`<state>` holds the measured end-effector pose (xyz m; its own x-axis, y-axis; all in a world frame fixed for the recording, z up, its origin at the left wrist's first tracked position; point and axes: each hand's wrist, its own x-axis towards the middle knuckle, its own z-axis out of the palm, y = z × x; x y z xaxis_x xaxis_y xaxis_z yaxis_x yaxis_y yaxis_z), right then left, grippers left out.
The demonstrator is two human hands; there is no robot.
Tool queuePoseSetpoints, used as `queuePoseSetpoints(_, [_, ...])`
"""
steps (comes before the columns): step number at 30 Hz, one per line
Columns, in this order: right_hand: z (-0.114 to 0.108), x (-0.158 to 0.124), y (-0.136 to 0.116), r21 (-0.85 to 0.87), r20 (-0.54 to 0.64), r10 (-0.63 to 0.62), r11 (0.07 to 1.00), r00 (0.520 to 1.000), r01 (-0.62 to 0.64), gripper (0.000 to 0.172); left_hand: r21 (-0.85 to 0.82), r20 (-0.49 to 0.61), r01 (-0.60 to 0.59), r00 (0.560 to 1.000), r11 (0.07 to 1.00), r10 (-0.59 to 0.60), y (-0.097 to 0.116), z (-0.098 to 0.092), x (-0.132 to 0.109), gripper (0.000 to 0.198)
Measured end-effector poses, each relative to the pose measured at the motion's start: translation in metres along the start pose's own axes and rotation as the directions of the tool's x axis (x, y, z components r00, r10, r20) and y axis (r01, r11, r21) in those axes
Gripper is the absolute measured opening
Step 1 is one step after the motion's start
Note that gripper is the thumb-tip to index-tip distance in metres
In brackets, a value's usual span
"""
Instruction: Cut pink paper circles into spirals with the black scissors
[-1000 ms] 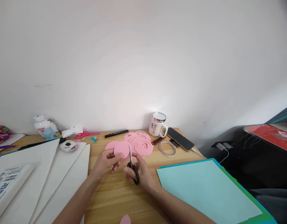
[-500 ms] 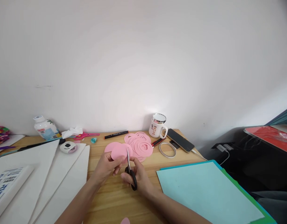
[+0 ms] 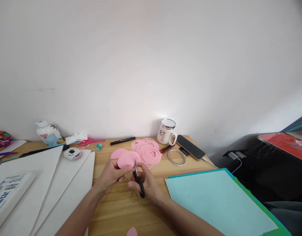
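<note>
My left hand (image 3: 111, 175) pinches a pink paper disc (image 3: 125, 160) above the wooden desk (image 3: 121, 209). Black-handled scissors (image 3: 138, 180) are gripped in my right hand (image 3: 147, 185), and their blades point up into the right edge of the disc. Just behind both hands lies a pile of pink spiral-cut paper circles (image 3: 147, 151), with another flat pink disc (image 3: 117, 153) to its left.
White sheets (image 3: 42, 186) cover the desk's left side; light blue and green card sheets (image 3: 219, 203) lie at the right. Along the back stand a white mug (image 3: 166, 131), phone (image 3: 190, 147), tape ring (image 3: 176, 156), black marker (image 3: 122, 141), white bottle (image 3: 49, 132), small punch (image 3: 72, 153).
The pink disc has sunk a little lower and turned in my left hand, and the scissors have shifted slightly left along its edge. Nothing else on the desk has moved.
</note>
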<state>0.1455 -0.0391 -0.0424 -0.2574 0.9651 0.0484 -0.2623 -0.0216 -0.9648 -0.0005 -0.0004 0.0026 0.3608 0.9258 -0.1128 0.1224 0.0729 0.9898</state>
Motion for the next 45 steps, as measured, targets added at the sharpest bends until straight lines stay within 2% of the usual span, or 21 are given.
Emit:
queuePoseSetpoints(12, [-0.0002, 0.0007, -0.0032, 0.001, 0.015, -0.014, 1.0, 1.0, 0.014, 0.055, 0.042, -0.01, -0.004, 1.0, 0.999, 0.004, -0.0027, -0.0016, -0.0005, 0.031])
queuePoseSetpoints(20, [-0.0025, 0.0014, 0.0015, -0.007, 0.014, -0.021, 1.0, 1.0, 0.021, 0.052, -0.034, -0.041, -0.007, 0.999, 0.999, 0.005, -0.0037, -0.0015, 0.0012, 0.031])
queuePoseSetpoints(32, [-0.0024, 0.0003, -0.0008, -0.082, -0.033, 0.014, 0.997, 0.999, -0.017, 0.057, -0.09, -0.071, -0.005, 0.997, 0.996, -0.002, -0.0011, -0.0006, 0.0016, 0.033])
queuePoseSetpoints(37, [-0.0012, 0.0004, 0.0009, -0.058, -0.035, 0.037, 0.998, 0.999, -0.039, 0.057, -0.097, -0.081, 0.002, 0.997, 0.995, -0.01, -0.0013, 0.0021, 0.0008, 0.033])
queuePoseSetpoints(42, [0.0002, 0.0017, -0.004, 0.003, -0.036, -0.037, 0.999, 0.999, 0.037, 0.055, -0.036, -0.043, 0.001, 0.999, 0.999, -0.003, -0.0005, 0.0019, -0.0004, 0.03])
queuePoseSetpoints(45, [-0.0001, 0.0026, -0.0059, 0.008, -0.042, -0.028, 1.0, 0.999, 0.028, 0.054, -0.037, -0.033, -0.006, 0.999, 0.999, 0.005, -0.0005, 0.0006, 0.0005, 0.03])
